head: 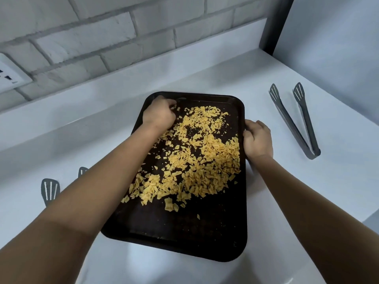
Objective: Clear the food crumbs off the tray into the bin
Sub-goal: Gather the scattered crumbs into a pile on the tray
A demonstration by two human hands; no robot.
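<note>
White counter (82, 130); second tongs (50, 190) half-hidden behind forearm.

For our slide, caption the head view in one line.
Left hand gathers yellow crumbs on a dark tray while the right hand grips its edge.

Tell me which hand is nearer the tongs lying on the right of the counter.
Right. The right hand grips the tray's right edge, with open counter between it and the tongs. The left hand is at the tray's far left corner, among the crumbs, much farther off.
</note>
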